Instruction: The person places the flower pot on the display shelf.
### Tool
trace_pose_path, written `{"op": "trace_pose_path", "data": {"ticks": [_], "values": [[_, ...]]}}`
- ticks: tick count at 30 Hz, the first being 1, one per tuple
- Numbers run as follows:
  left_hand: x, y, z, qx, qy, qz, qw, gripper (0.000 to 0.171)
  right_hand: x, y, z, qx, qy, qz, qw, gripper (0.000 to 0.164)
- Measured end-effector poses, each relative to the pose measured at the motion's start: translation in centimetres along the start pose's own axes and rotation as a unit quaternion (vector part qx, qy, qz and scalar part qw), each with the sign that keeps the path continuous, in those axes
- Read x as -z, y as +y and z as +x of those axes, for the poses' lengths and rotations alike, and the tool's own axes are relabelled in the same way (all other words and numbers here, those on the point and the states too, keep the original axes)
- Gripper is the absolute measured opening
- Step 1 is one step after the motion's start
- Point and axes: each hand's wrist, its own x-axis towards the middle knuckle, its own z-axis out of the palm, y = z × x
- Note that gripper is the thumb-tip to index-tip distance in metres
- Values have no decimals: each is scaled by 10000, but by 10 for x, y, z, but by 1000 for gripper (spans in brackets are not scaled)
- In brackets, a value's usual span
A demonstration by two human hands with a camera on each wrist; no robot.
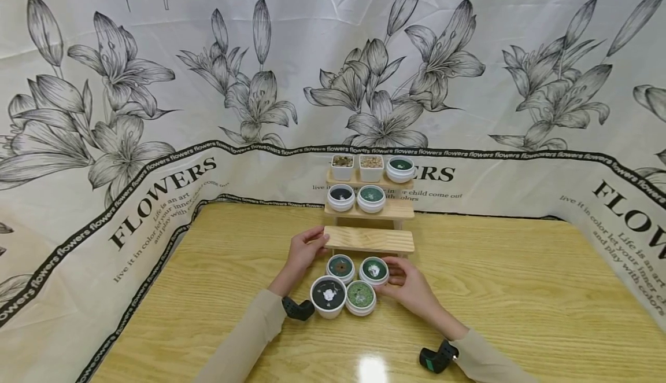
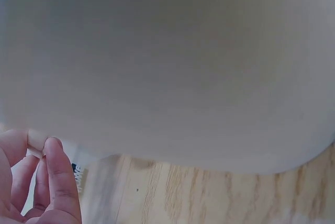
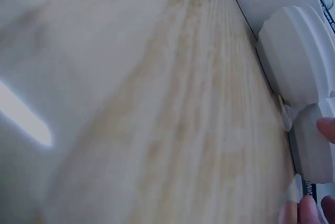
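A tiered wooden stand (image 1: pixel 368 239) stands at the back of the table, its lowest board bare. My left hand (image 1: pixel 306 250) pinches the left end of that board; in the left wrist view its fingers (image 2: pixel 64 182) close on the pale wood edge. My right hand (image 1: pixel 408 283) grips the right side of a round white pot (image 1: pixel 374 279) with a dark green, white-marked top. Beside this pot stand a white pot with a brown-centred top (image 1: pixel 340 266), a larger white pot with a black top (image 1: pixel 328 302) and a white pot with a speckled green top (image 1: pixel 361 297).
On the stand's middle board sit a black-topped pot (image 1: pixel 341 198) and a green-topped pot (image 1: pixel 371 198). The top board carries two square white pots, one with brownish filling (image 1: pixel 342 166), the other pale (image 1: pixel 372 168), and a round green-topped pot (image 1: pixel 400 169). Behind hangs a flower-printed cloth (image 1: pixel 260 111).
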Motion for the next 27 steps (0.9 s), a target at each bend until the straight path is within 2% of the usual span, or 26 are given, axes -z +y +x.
{"op": "trace_pose_path", "data": {"ticks": [5,10,13,21,27], "values": [[1,2,0,-13,36,-26,10000,38,5,1,0,29,-211,50,9998,59],[0,1,-1,-28,-1,-20,10000,39,5,2,3,290,-564,265,9976,68],[-1,1,-1,-7,-5,-29,10000,39,4,3,5,363,-622,186,9972,69],[1,-1,1,-11,-55,-76,10000,39,2,1,6,236,-560,43,9981,67],[-1,19,-13,-42,-136,-8,9999,37,4,1,3,185,-478,48,9987,65]]}}
